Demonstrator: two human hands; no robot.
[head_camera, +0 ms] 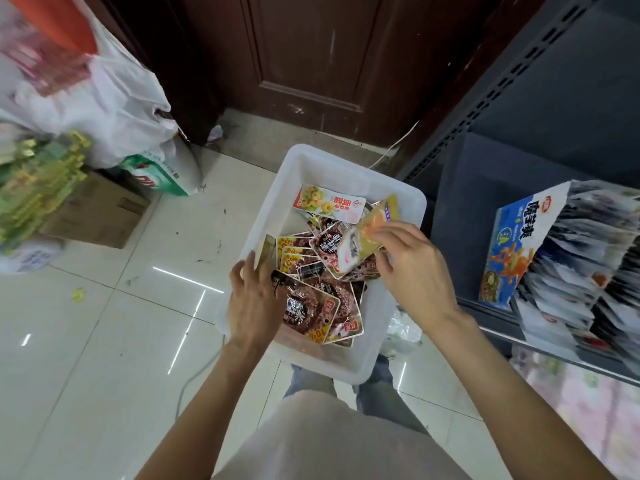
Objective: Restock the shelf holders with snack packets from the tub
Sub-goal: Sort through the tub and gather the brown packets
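Observation:
A white plastic tub (346, 168) sits on the tiled floor in front of me, holding several snack packets, mostly dark brown (311, 303), plus one white and yellow packet (329, 204) at the far end. My right hand (412, 268) pinches a pale packet with an orange picture (360, 242) above the tub's right side. My left hand (251, 299) reaches into the tub's left side and grips dark brown packets there. At the right, a blue cardboard shelf holder (516, 247) stands on the dark shelf, filled with silvery packets.
A dark metal shelf unit (519, 109) rises on the right. A brown wooden door (311, 57) is behind the tub. On the left lie white plastic bags (114, 98), a cardboard box (100, 216) and green-yellow packets (38, 188). A crumpled wrapper (403, 329) lies by the tub.

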